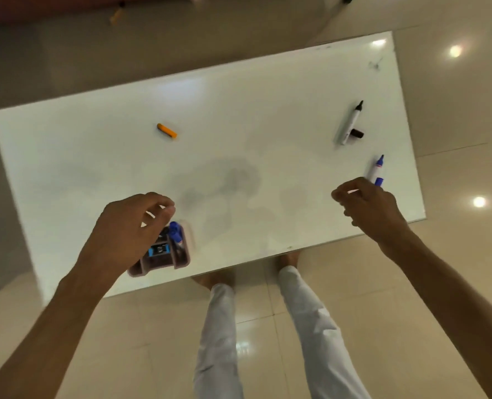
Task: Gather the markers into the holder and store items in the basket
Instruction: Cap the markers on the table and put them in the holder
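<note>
A brown holder [181, 262] stands near the whiteboard's [239, 110] front left edge, with a blue marker [176, 232] upright in it. My left hand [129, 226] hovers just above the holder, fingers loosely curled and holding nothing. A second blue marker [377, 168] lies at the right, its near end just past the knuckles of my right hand [368, 208], which is loosely curled and empty. Farther back on the right lie a black marker [351, 122] and its loose cap [357, 133]. An orange marker [167, 131] lies at centre left.
The whiteboard lies flat on a glossy tiled floor [455, 110]. My legs in white trousers [305, 312] and bare feet stand at its near edge. A small blue and black item [159, 250] sits in the holder. Another orange object [116, 16] lies on the floor far back.
</note>
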